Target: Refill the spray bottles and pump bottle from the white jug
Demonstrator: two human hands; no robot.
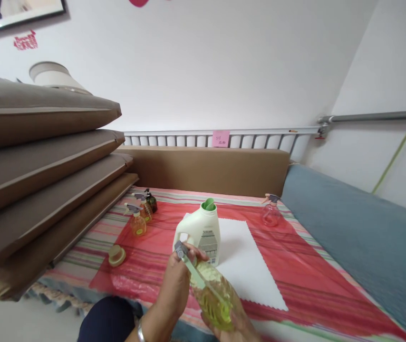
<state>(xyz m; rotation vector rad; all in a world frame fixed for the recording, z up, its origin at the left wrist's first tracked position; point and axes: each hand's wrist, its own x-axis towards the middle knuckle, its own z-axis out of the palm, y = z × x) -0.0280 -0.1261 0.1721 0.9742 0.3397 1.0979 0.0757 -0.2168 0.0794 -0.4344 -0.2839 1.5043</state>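
Note:
A clear spray bottle (214, 297) with yellow-green liquid lies tilted between my hands, its grey spray head (180, 250) pointing up and left. From the head a pale green strip runs along the bottle. My left hand (179, 270) is closed around the neck, just below the head. Around the lower part curls my right hand (236, 325), partly hidden by the bottle. Right behind them stands a pale green detergent jug (203, 232), upright, with a green spout (208, 204) in its uncapped mouth. Its round cap (116, 255) rests on the cloth at the left.
White paper (249, 266) with a zigzag edge lies under the jug on red sheeting (306, 275). Two amber spray bottles (138, 225) and a dark pump bottle (151, 201) stand left; a pink spray bottle (270, 214) stands right. Stacked cushions (42, 142) rise at the left.

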